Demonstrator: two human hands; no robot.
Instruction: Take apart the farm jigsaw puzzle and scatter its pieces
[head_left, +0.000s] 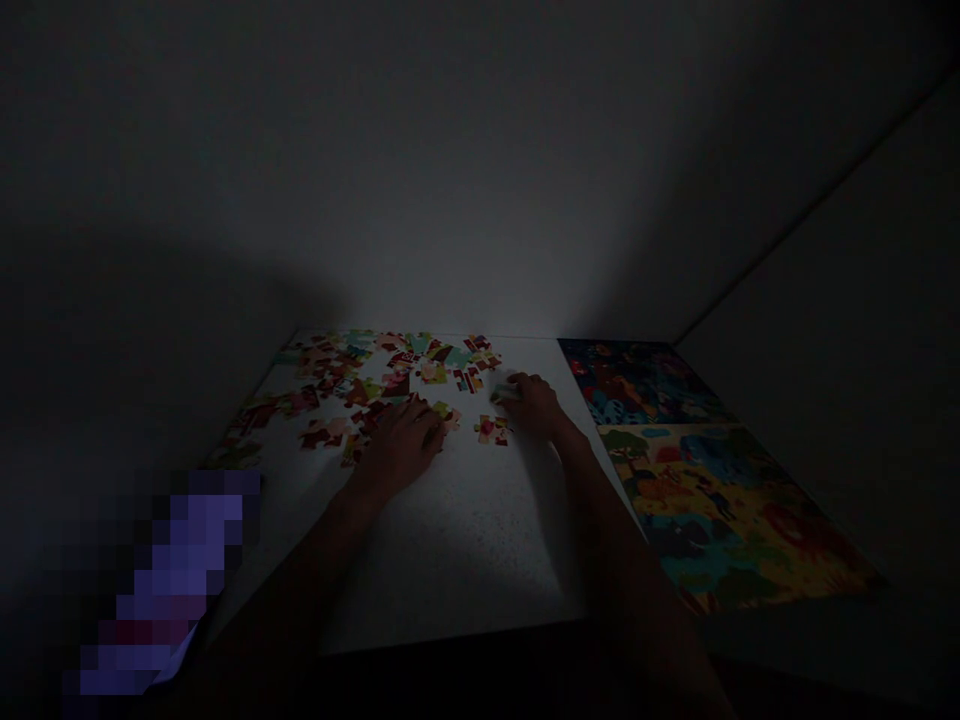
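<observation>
The room is dark; only a white table (465,540) is lit. Several colourful jigsaw pieces (352,375) lie scattered over its far half. My left hand (403,440) rests palm down among them, its fingers stretched over pieces near the middle. My right hand (531,400) lies a little further right, fingers curled onto a pale greenish piece (507,392). A small joined cluster of red and yellow pieces (493,429) sits between the two hands, just in front of the right one.
Two colourful picture sheets lie along the table's right side, a dark blue one (637,380) at the back and a yellow-green one (727,510) nearer. A blurred purple patch (169,580) sits at lower left. Bare walls stand behind and right.
</observation>
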